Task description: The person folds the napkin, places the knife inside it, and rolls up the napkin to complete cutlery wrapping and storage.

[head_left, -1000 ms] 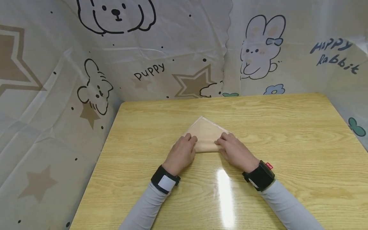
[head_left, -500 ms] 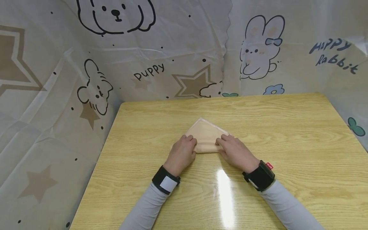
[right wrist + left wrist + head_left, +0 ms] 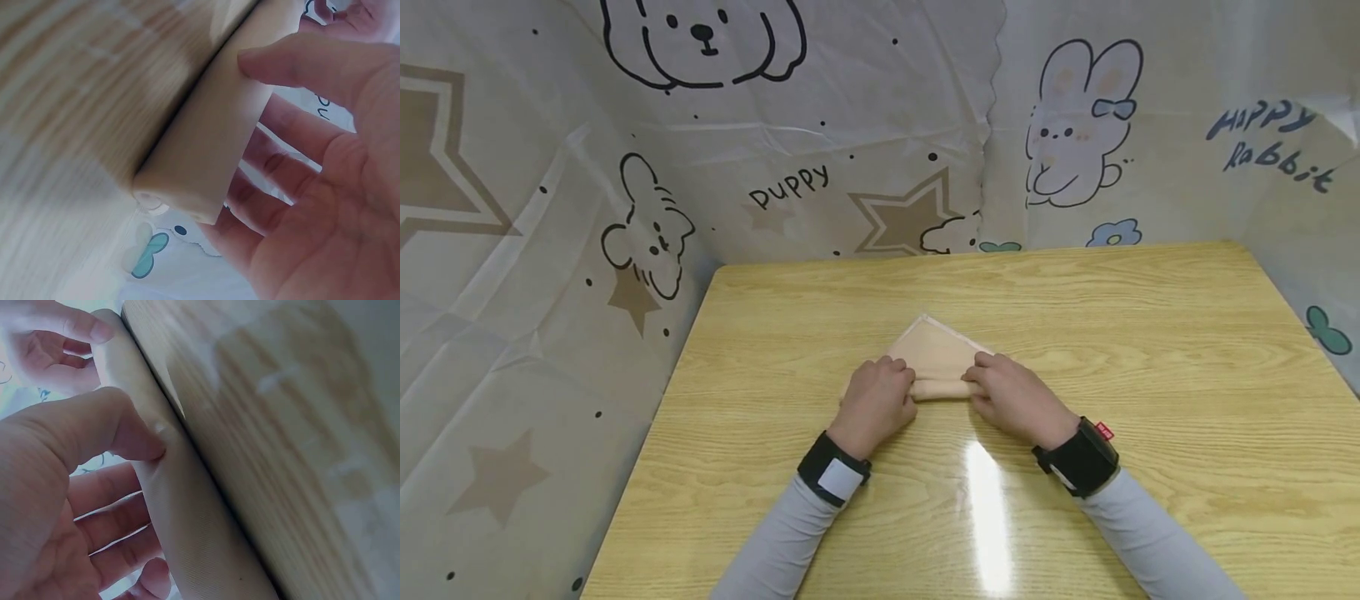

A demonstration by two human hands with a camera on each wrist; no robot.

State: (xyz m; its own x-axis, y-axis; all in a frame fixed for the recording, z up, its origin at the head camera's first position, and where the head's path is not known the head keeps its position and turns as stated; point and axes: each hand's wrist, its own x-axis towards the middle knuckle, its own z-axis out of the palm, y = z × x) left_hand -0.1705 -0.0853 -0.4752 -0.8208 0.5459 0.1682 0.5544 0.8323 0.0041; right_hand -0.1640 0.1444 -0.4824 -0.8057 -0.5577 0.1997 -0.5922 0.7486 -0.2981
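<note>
A beige cloth [image 3: 934, 348] with a pale edging lies on the table, its pointed corner facing away from me. Its near side is rolled into a tube. My left hand [image 3: 875, 398] grips the left part of the roll; in the left wrist view the thumb dents the rolled cloth [image 3: 194, 519], with the fingers curved along its far side. On the right part, my right hand [image 3: 1021, 402] holds the roll between thumb and fingers. The right wrist view shows the open, coiled end of the rolled cloth [image 3: 203, 137]. Both hands hide the cloth's side portions from above.
The wood-grain table [image 3: 1150, 350] extends around the cloth on every side. A light-coloured curtain [image 3: 820, 125] with cartoon animals and stars hangs behind and beside it. A bright reflection falls on the tabletop in front of the hands.
The cloth's far corner has come nearer to me and its flat part has shrunk, while the near roll looks thicker. Both hands have stayed in nearly the same place, still holding it.
</note>
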